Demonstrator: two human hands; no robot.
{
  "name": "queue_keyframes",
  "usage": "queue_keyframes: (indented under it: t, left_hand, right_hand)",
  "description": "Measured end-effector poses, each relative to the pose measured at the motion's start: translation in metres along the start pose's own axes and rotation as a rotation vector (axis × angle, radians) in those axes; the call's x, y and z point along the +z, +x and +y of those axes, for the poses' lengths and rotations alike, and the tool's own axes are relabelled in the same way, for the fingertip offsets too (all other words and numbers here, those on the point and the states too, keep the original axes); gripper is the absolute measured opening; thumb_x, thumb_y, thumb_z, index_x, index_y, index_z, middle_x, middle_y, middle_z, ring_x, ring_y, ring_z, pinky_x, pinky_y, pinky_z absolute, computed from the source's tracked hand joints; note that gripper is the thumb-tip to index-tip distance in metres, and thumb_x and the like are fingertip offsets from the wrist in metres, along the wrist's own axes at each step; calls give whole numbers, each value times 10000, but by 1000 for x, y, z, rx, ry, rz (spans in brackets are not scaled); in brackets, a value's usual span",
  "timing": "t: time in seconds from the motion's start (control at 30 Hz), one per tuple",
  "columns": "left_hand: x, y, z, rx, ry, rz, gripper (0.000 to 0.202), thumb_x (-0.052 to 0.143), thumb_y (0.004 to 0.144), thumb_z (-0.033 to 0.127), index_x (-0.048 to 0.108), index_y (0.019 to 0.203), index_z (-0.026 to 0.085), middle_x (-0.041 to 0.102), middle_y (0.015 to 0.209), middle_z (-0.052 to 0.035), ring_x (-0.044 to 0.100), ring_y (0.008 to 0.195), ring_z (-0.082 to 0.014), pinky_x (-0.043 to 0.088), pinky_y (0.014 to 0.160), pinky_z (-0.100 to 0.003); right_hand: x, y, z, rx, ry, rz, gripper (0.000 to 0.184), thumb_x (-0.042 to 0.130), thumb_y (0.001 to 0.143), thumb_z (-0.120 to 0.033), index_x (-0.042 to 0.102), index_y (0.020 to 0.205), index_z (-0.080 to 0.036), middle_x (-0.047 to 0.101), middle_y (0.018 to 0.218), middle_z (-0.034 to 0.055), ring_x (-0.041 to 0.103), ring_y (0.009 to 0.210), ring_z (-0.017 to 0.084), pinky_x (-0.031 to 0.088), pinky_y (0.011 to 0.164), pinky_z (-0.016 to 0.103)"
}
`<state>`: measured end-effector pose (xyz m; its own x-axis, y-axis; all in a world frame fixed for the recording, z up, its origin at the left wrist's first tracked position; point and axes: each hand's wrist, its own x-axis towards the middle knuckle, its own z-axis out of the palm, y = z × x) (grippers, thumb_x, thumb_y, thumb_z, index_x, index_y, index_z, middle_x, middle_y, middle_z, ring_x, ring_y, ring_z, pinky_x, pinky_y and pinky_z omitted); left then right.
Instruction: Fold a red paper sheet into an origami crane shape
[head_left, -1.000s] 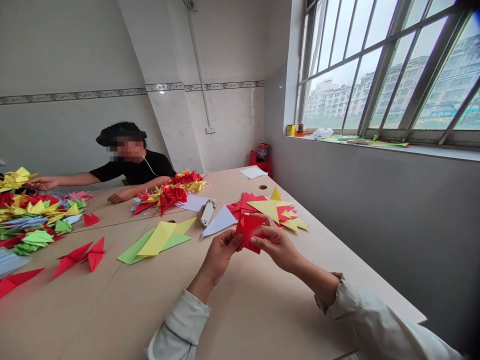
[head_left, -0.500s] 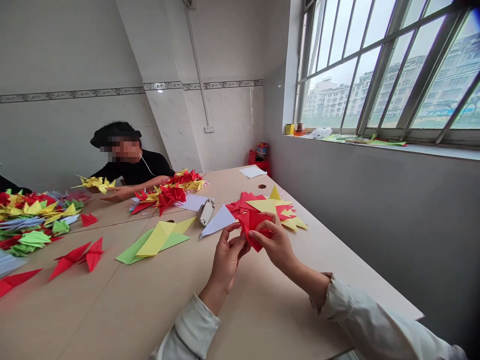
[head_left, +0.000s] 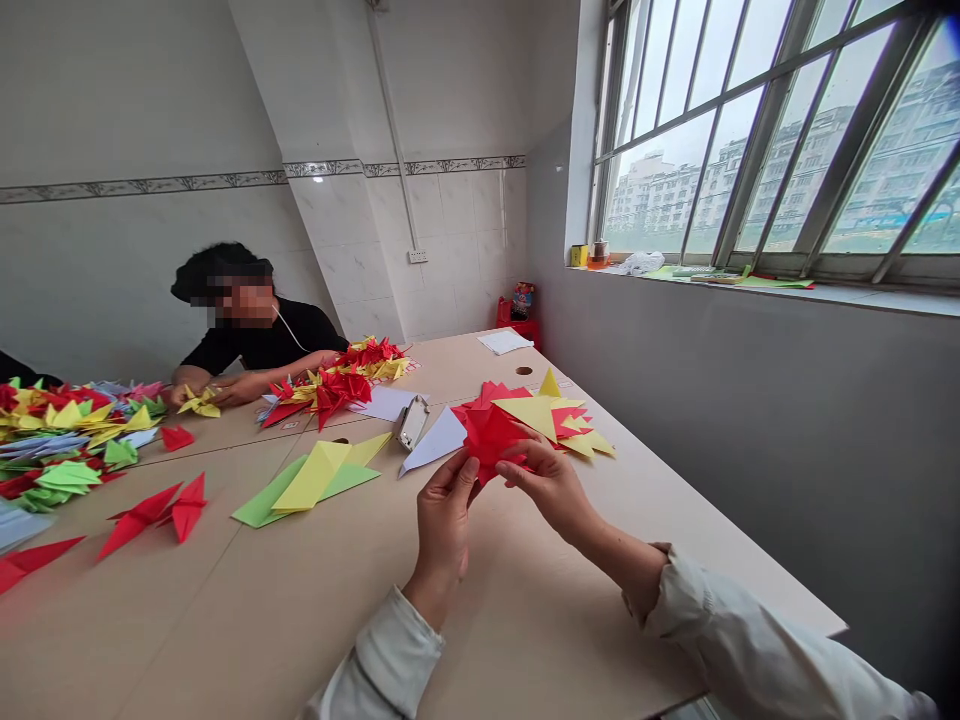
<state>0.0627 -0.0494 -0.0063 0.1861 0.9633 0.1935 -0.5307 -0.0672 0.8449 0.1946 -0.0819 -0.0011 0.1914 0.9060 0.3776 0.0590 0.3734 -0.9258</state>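
A red folded paper [head_left: 487, 432] is held up above the table in front of me, partly opened out. My left hand [head_left: 442, 520] pinches its lower left edge between thumb and fingers. At its right side my right hand [head_left: 553, 488] has thumb and fingers closed around the edge; the fingertips are partly hidden. Just behind the paper lies a heap of red and yellow folded papers [head_left: 534, 412]. A white paper triangle [head_left: 436, 442] lies left of it, beside a small white-and-metal case [head_left: 412, 422].
Yellow paper [head_left: 313, 476] overlaps a green sheet [head_left: 264, 507] left of my hands. Red folded cranes [head_left: 142, 520] lie further left, by a large coloured pile [head_left: 71, 440]. Across the table [head_left: 360, 620], a person [head_left: 300, 330] handles a yellow folded piece [head_left: 201, 402]. A wall and barred window flank the right.
The red paper has shifted slightly left and up and looks more spread open. My right fingers have moved along its edge. The other person has lowered a bunch of yellow folded pieces.
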Motion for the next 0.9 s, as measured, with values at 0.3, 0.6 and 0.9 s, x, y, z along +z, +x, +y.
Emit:
queue_keyframes:
  t: [0.3, 0.6, 0.9]
  left_hand:
    - [0, -2, -5, 54, 86, -49, 381, 738, 722, 263, 661, 1088, 193, 719, 1000, -63, 655, 929, -205, 514, 843, -342]
    - [2, -4, 0, 39, 59, -48, 281, 662, 800, 326, 679, 1046, 191, 720, 982, -54, 651, 924, -208, 506, 840, -337]
    - [4, -5, -1, 30, 22, 5, 256, 676, 783, 339, 700, 989, 188, 725, 931, -46, 653, 855, -188, 513, 787, -313]
  right_hand:
    - [0, -3, 1, -84, -136, -108, 203, 629, 809, -384, 683, 770, -193, 669, 798, 47, 605, 753, 190, 489, 664, 311]
    - [3, -6, 1, -135, -122, -104, 171, 634, 803, -349, 660, 848, -186, 633, 871, 54, 590, 830, 201, 487, 726, 321]
    - [9, -4, 3, 108, 231, -80, 307, 719, 689, -461, 597, 707, -179, 590, 668, -2, 516, 629, 140, 428, 603, 271]
